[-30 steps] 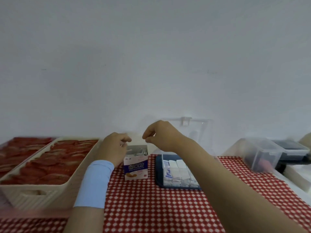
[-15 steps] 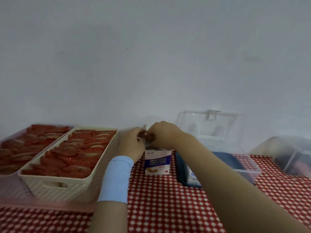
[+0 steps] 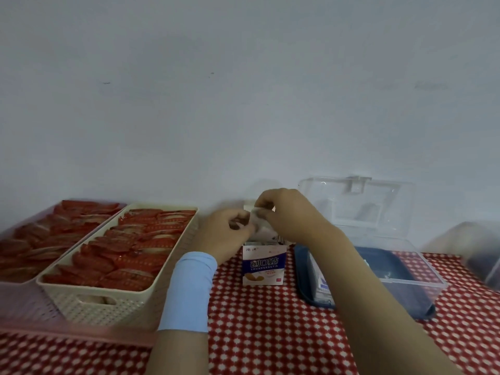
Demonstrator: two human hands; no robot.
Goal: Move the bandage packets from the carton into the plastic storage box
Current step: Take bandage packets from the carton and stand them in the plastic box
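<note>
A small white and blue bandage carton (image 3: 264,265) stands upright on the red checked tablecloth, its top open. Above it, my right hand (image 3: 289,216) pinches white bandage packets (image 3: 263,230) that rise out of the carton's mouth. My left hand (image 3: 226,234), with a light blue wristband, has its fingers curled at the carton's top left flap, touching the packets. To the right stands the clear plastic storage box (image 3: 414,284) with a blue base, its lid raised against the wall. Some packets (image 3: 322,286) lie at its left end, mostly hidden by my right forearm.
A cream woven basket (image 3: 108,307) of red packets stands to the left, next to a pink tray (image 3: 16,299) holding more. Another clear container (image 3: 481,255) sits at the far right edge. A pale wall closes the back of the table.
My right hand came down to the carton's top, met my left hand there and drew white packets up out of it. The camera view shifted left and down.
</note>
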